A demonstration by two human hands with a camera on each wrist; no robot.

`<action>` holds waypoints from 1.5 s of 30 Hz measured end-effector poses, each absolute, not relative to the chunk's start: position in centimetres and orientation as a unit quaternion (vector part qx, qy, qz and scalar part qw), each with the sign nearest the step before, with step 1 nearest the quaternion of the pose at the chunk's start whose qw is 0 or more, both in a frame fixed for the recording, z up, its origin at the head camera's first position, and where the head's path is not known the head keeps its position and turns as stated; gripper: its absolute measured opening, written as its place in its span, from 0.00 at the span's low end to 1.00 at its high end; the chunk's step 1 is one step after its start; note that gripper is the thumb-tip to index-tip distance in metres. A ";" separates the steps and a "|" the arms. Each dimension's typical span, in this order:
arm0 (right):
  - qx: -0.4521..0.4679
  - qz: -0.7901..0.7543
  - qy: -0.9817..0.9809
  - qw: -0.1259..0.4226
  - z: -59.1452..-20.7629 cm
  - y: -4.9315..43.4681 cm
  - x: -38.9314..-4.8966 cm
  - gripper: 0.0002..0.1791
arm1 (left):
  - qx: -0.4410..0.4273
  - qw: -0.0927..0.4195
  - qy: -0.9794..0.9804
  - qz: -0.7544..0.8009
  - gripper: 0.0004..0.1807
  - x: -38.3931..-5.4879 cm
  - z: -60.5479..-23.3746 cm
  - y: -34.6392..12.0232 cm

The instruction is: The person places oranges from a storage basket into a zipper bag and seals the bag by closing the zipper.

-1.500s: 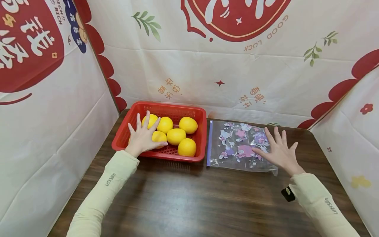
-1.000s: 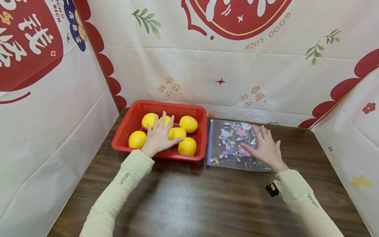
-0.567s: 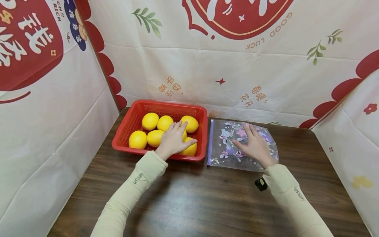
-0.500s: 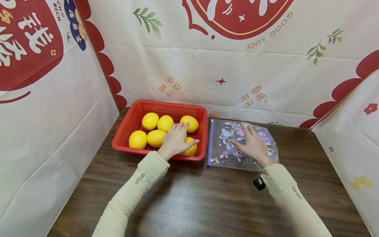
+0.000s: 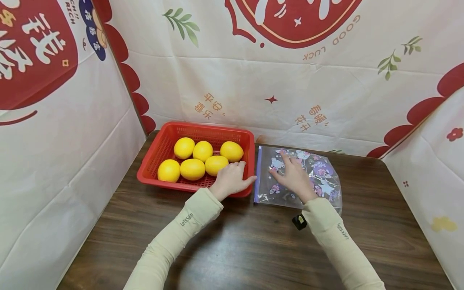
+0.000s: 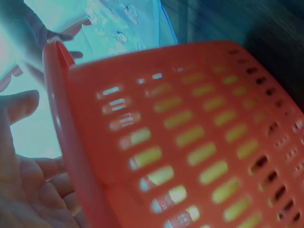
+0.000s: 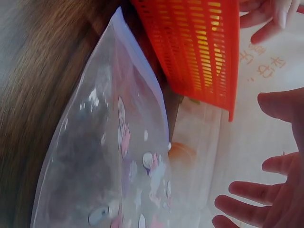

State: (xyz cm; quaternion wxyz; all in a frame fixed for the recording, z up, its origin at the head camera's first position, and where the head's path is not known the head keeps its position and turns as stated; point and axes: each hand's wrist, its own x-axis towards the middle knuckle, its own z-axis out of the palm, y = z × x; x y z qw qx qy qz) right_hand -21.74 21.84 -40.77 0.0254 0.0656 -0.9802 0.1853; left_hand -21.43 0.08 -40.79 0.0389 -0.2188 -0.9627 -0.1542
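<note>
In the head view, the left hand [image 5: 233, 179] hides part of the near right end of the basket [image 5: 172, 186] and whatever lies beneath; the right hand [image 5: 295, 179] covers part of the bag [image 5: 319, 171]. Both sleeves [image 5: 177, 231] and the worktop [image 5: 253, 257] run off the bottom edge, the red emblem [image 5: 315, 28] off the top. From the left wrist, the fruit [image 6: 214, 172] shows only through slots, blurred.

Your head view looks forward and down toward the far edge of the desk [image 5: 253, 249]; both wrist views share the red basket [image 5: 208, 127] close up (the left nearer, apparently from below).
</note>
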 end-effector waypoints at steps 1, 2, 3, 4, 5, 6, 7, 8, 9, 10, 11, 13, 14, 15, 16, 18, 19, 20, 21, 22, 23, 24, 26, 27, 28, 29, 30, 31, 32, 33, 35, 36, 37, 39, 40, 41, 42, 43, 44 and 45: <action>0.068 0.190 -0.979 0.027 -40.9 21.6 -21.8 0.45 | -0.221 0.040 -0.962 -0.155 0.30 -21.4 -40.8 0.3; 0.071 0.192 -0.978 0.029 -41.0 21.4 -21.9 0.44 | -0.224 0.041 -0.961 -0.155 0.28 -21.4 -40.9 0.4; 0.074 0.195 -0.978 0.030 -41.1 21.1 -22.0 0.44 | -0.224 0.040 -0.961 -0.156 0.27 -21.5 -41.0 0.6; 0.075 0.197 -0.977 0.029 -41.3 20.9 -22.1 0.44 | -0.224 0.040 -0.961 -0.157 0.26 -21.5 -41.1 0.7; 0.076 0.200 -0.977 0.028 -41.5 20.7 -22.2 0.44 | -0.224 0.037 -0.961 -0.158 0.25 -21.5 -41.1 0.8; 0.075 0.201 -0.976 0.025 -41.7 20.5 -22.3 0.44 | -0.224 0.035 -0.961 -0.157 0.25 -21.5 -41.2 0.9; 0.074 0.204 -0.976 0.020 -41.8 20.4 -22.4 0.44 | -0.224 0.032 -0.961 -0.157 0.24 -21.5 -41.3 1.0; 0.072 0.204 -0.976 0.016 -41.9 20.2 -22.5 0.44 | -0.225 0.030 -0.961 -0.157 0.23 -21.5 -41.3 1.1; 0.069 0.205 -0.976 0.011 -42.0 20.0 -22.5 0.44 | -0.226 0.030 -0.961 -0.154 0.23 -21.5 -41.4 1.2; 0.067 0.207 -0.976 0.007 -42.2 19.8 -22.6 0.44 | -0.228 0.029 -0.961 -0.153 0.22 -21.5 -41.5 1.3; 0.065 0.208 -0.976 0.005 -42.3 19.7 -22.7 0.44 | -0.230 0.029 -0.961 -0.153 0.21 -21.5 -41.6 1.3; 0.060 0.213 -0.975 0.002 -42.4 19.4 -22.8 0.44 | -0.233 0.029 -0.960 -0.154 0.19 -21.6 -41.7 1.4; 0.059 0.215 -0.975 0.001 -42.5 19.3 -22.9 0.44 | -0.233 0.028 -0.960 -0.155 0.18 -21.6 -41.7 1.4; 0.058 0.218 -0.974 0.002 -42.6 19.2 -23.0 0.44 | -0.234 0.027 -0.960 -0.155 0.18 -21.7 -41.7 1.4; 0.058 0.219 -0.974 0.003 -42.7 19.1 -23.1 0.44 | -0.233 0.026 -0.959 -0.157 0.17 -21.7 -41.6 1.4; 0.061 0.220 -0.974 0.008 -43.0 18.9 -23.2 0.43 | -0.231 0.023 -0.960 -0.159 0.17 -21.7 -41.6 1.4; 0.062 0.220 -0.974 0.011 -43.1 18.8 -23.3 0.43 | -0.231 0.021 -0.960 -0.159 0.16 -21.7 -41.6 1.4; 0.064 0.218 -0.974 0.014 -43.3 18.7 -23.4 0.43 | -0.231 0.018 -0.959 -0.161 0.16 -21.8 -41.5 1.5; 0.066 0.216 -0.974 0.017 -43.4 18.6 -23.4 0.42 | -0.231 0.016 -0.959 -0.163 0.16 -21.8 -41.5 1.5; 0.067 0.216 -0.974 0.018 -43.6 18.4 -23.5 0.42 | -0.231 0.014 -0.959 -0.165 0.16 -21.8 -41.5 1.5; 0.068 0.216 -0.974 0.021 -43.8 18.3 -23.6 0.41 | -0.231 0.011 -0.958 -0.169 0.16 -21.8 -41.5 1.5; 0.067 0.215 -0.974 0.021 -44.0 18.2 -23.7 0.41 | -0.231 0.009 -0.958 -0.172 0.16 -21.8 -41.5 1.5; 0.067 0.216 -0.974 0.021 -44.4 17.9 -23.9 0.40 | -0.230 0.004 -0.957 -0.176 0.16 -21.8 -41.5 1.5; 0.066 0.218 -0.974 0.020 -44.6 17.8 -24.0 0.40 | -0.230 0.002 -0.957 -0.177 0.15 -21.8 -41.5 1.5; 0.064 0.217 -0.974 0.017 -44.8 17.6 -24.1 0.39 | -0.229 0.000 -0.957 -0.179 0.15 -21.8 -41.5 1.5; 0.062 0.214 -0.975 0.014 -44.9 17.5 -24.3 0.40 | -0.228 -0.002 -0.957 -0.179 0.15 -21.8 -41.5 1.5; 0.058 0.210 -0.976 0.009 -45.1 17.3 -24.4 0.39 | -0.228 -0.004 -0.957 -0.179 0.16 -21.9 -41.5 1.5; 0.054 0.209 -0.976 0.004 -45.2 17.1 -24.5 0.39 | -0.228 -0.005 -0.957 -0.179 0.16 -21.9 -41.5 1.5; 0.050 0.204 -0.978 0.000 -45.4 17.0 -24.6 0.39 | -0.228 -0.006 -0.957 -0.178 0.16 -21.9 -41.5 1.5; 0.046 0.202 -0.978 -0.002 -45.5 16.8 -24.7 0.38 | -0.229 -0.006 -0.957 -0.176 0.16 -21.9 -41.6 1.5; 0.038 0.197 -0.980 -0.001 -45.9 16.5 -24.9 0.36 | -0.231 -0.004 -0.957 -0.174 0.16 -21.8 -41.6 1.5; 0.033 0.199 -0.979 0.003 -46.1 16.4 -25.0 0.34 | -0.232 -0.002 -0.957 -0.172 0.16 -21.8 -41.6 1.5; 0.031 0.203 -0.979 0.009 -46.3 16.3 -25.1 0.32 | -0.233 0.000 -0.957 -0.170 0.15 -21.8 -41.7 1.5; 0.027 0.207 -0.978 0.016 -46.8 16.0 -25.2 0.29 | -0.235 0.003 -0.958 -0.166 0.15 -21.8 -41.7 1.5; 0.024 0.207 -0.978 0.016 -47.0 16.0 -25.3 0.28 | -0.235 0.005 -0.957 -0.167 0.15 -21.8 -41.7 1.5; 0.021 0.207 -0.978 0.016 -47.3 15.9 -25.3 0.27 | -0.236 0.006 -0.957 -0.167 0.15 -21.8 -41.7 1.5; 0.020 0.204 -0.979 0.016 -47.5 15.8 -25.4 0.27 | -0.236 0.007 -0.957 -0.167 0.14 -21.8 -41.7 1.5; 0.019 0.201 -0.979 0.015 -47.7 15.8 -25.4 0.27 | -0.236 0.007 -0.957 -0.168 0.14 -21.8 -41.7 1.5; 0.018 0.195 -0.980 0.016 -47.9 15.8 -25.5 0.27 | -0.236 0.009 -0.957 -0.168 0.14 -21.7 -41.7 1.6; 0.019 0.191 -0.981 0.016 -48.0 15.8 -25.5 0.26 | -0.237 0.010 -0.957 -0.168 0.14 -21.7 -41.7 1.6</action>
